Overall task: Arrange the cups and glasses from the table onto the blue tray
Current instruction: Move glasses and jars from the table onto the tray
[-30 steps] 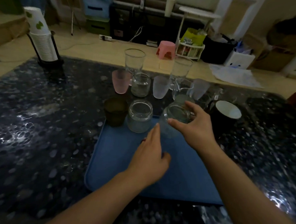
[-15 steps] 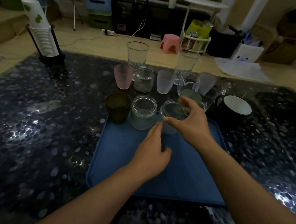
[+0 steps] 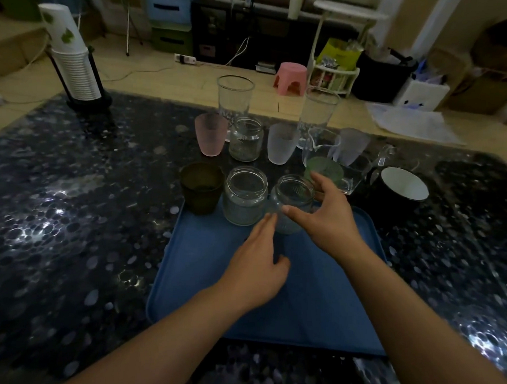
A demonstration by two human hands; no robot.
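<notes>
The glass jar [image 3: 294, 195] in the right hand [image 3: 328, 220] now stands closer to the neighbouring jar [image 3: 243, 198], and the left hand [image 3: 251, 269] fingers [image 3: 267, 223] reach its side.

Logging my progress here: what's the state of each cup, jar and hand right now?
Right jar, upright over the blue tray, gripped by right hand.
Left jar, upright on tray.
Dark cup, upright at tray's far corner.
Pink cup, upright on table.
Left hand, open, empty.

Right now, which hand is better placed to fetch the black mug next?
Right. The right hand grips the glass jar on the blue tray, and the black mug stands just to its right. The left hand lies on the tray and would have to reach across the right hand.
</notes>
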